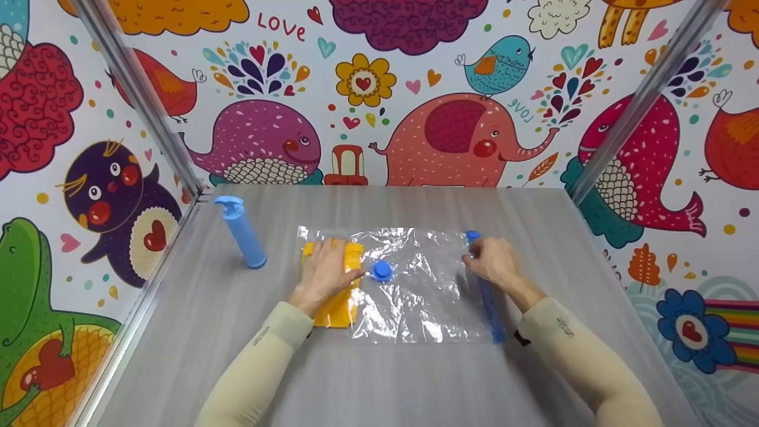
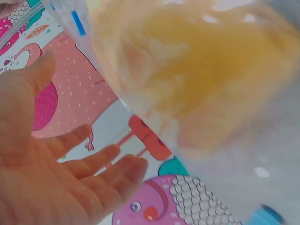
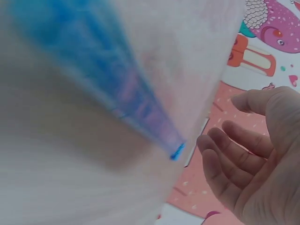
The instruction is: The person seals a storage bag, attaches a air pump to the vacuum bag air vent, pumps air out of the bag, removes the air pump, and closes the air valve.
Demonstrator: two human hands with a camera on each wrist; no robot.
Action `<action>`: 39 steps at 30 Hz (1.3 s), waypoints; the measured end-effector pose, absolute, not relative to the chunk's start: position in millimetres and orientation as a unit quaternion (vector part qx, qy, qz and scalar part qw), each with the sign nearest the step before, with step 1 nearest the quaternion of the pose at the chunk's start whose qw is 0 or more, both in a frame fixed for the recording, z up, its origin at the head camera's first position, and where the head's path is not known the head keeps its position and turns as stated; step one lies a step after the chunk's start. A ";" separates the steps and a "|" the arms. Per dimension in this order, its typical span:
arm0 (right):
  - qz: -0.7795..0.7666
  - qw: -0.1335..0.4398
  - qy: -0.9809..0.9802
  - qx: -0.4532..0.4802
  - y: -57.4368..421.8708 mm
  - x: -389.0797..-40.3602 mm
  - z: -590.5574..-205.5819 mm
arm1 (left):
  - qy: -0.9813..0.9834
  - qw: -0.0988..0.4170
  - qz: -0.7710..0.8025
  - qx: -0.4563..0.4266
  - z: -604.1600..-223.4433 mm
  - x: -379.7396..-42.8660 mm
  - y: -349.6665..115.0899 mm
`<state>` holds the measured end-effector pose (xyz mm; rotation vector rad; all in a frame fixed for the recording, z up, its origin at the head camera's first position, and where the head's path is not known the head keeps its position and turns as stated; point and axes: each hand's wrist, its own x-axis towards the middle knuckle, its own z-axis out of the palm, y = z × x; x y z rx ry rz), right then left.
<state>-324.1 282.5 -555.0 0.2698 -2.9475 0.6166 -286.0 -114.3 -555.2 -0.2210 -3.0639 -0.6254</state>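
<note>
The left hand [image 1: 323, 270], fingers relaxed and grasping nothing, was positioned over the yellow item [image 1: 339, 311] inside the clear bag [image 1: 433, 296]. The right hand [image 1: 495, 260], likewise unclenched, was positioned at the blue closure strip [image 1: 491, 314]. The blue cap [image 1: 382, 270] lay between both hands; the blue pump [image 1: 242, 237] was located left of the left hand.

bag [image 1: 427, 290]: clear plastic, glossy, wrinkled; I see it lying flat on the table [image 1: 409, 385], long side crosswise
yellow item [image 1: 337, 311]: soft-looking, behind clear film at the bag's left end; partly covered from me
valve [image 1: 382, 270]: round, blue, facing up, just right of yellow item
blue strip [image 1: 488, 299]: along right edge, slightly slanted
</note>
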 end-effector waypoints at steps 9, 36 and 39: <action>0.231 0.063 -0.961 0.137 240.1 -330.4 -546.9 | -0.972 0.001 -0.207 -0.112 -575.3 -291.5 -90.9; 0.203 -0.037 -0.964 0.170 124.3 -326.6 -583.6 | -0.983 -0.041 -0.095 -0.152 -601.4 -289.3 -75.5; 0.191 -0.030 -0.965 0.176 116.9 -327.4 -585.6 | -0.983 -0.037 -0.093 -0.154 -606.4 -290.4 -78.5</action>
